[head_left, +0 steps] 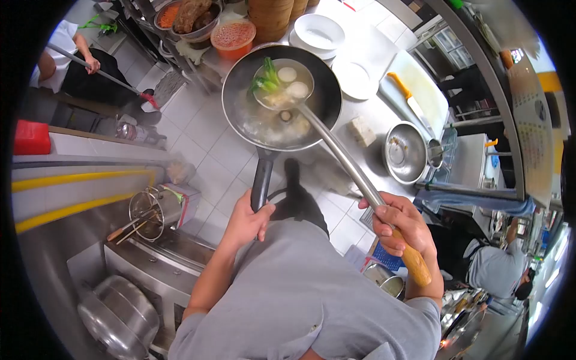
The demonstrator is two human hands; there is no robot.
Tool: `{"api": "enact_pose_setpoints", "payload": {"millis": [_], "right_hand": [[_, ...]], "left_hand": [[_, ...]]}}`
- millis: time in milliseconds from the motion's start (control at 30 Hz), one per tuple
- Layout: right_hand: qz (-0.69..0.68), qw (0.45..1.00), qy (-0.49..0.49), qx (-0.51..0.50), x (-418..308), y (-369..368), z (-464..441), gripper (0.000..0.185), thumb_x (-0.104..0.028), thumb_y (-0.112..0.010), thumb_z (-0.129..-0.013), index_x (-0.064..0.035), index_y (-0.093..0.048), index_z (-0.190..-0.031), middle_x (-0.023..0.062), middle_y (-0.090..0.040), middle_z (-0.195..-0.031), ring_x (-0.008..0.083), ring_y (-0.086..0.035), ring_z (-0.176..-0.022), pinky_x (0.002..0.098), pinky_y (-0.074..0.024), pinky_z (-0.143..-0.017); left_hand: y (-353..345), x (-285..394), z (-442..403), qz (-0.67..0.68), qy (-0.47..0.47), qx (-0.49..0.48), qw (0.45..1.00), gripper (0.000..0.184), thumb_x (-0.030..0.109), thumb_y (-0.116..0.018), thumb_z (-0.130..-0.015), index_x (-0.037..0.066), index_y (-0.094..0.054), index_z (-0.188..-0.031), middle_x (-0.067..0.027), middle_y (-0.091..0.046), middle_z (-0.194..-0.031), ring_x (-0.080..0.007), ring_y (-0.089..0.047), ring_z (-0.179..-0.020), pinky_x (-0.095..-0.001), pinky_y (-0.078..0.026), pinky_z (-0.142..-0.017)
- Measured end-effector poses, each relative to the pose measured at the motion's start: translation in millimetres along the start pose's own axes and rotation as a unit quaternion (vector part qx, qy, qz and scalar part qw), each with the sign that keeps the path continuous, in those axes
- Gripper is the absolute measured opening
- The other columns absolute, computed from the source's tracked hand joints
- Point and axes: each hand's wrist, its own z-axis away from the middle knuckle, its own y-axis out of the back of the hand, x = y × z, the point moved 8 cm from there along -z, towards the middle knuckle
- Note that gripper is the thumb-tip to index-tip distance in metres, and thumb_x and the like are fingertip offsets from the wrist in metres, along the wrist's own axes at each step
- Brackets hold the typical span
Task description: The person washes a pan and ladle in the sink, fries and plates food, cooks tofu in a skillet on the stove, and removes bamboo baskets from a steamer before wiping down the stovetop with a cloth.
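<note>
My left hand (249,219) is closed round the black handle of a frying pan (231,99), which is held out in front of me. Cloudy liquid with pale pieces lies in the pan. My right hand (403,225) grips the wooden end of a long metal ladle (345,153). The bowl of the ladle is over the pan, holding green leaves (268,75) and two round white pieces (292,81) in liquid. Whether the ladle bowl touches the pan is hard to tell.
Ahead stands a counter with a white bowl (320,32), a plate (355,79), a cutting board (432,87), a yellow-handled knife (408,96) and a steel bowl (403,147). At left are a wire-rimmed pot (150,213) and a steel wok (120,315). Two other people are nearby.
</note>
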Motion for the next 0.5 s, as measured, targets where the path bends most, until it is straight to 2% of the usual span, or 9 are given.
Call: {"api": "enact_pose_setpoints", "payload": {"millis": [233, 400, 500], "right_hand": [[-0.033, 0.996, 0.077, -0.015, -90.2, 56.9, -16.8, 0.031, -0.012, -0.049, -0.095, 0.0093, -0.052, -0.118, 0.0027, -0.049, -0.06, 0.0054, -0.04, -0.033, 0.0186, -0.0328, -0.029], [-0.077, 0.988, 0.128, -0.028, -150.3, 87.9, -50.2, 0.033, -0.012, -0.049, -0.096, 0.0127, -0.05, -0.118, 0.0037, -0.05, -0.061, 0.0049, -0.044, -0.032, 0.0158, -0.0335, -0.028], [-0.057, 0.988, 0.139, -0.028, -178.0, 104.6, -77.8, 0.033, -0.013, -0.048, -0.096, 0.0122, -0.05, -0.117, 0.003, -0.049, -0.06, 0.0041, -0.041, -0.032, 0.0157, -0.0335, -0.028]], "left_hand": [[-44.6, 32.4, -47.2, 0.037, 0.007, 0.013, 0.999, 0.014, 0.003, -0.055, -0.091, 0.003, -0.041, -0.092, 0.0, -0.045, -0.055, -0.008, -0.044, -0.039, -0.0256, -0.038, -0.034], [-61.7, 47.9, -74.8, 0.051, 0.001, 0.041, 0.998, 0.015, 0.003, -0.056, -0.091, 0.004, -0.041, -0.094, 0.0, -0.045, -0.055, -0.0082, -0.044, -0.039, -0.026, -0.037, -0.034], [-66.4, 46.6, -85.8, 0.067, 0.008, 0.052, 0.996, 0.015, 0.003, -0.056, -0.091, 0.005, -0.041, -0.093, -0.0001, -0.045, -0.055, -0.0086, -0.044, -0.038, -0.0264, -0.037, -0.034]]}}
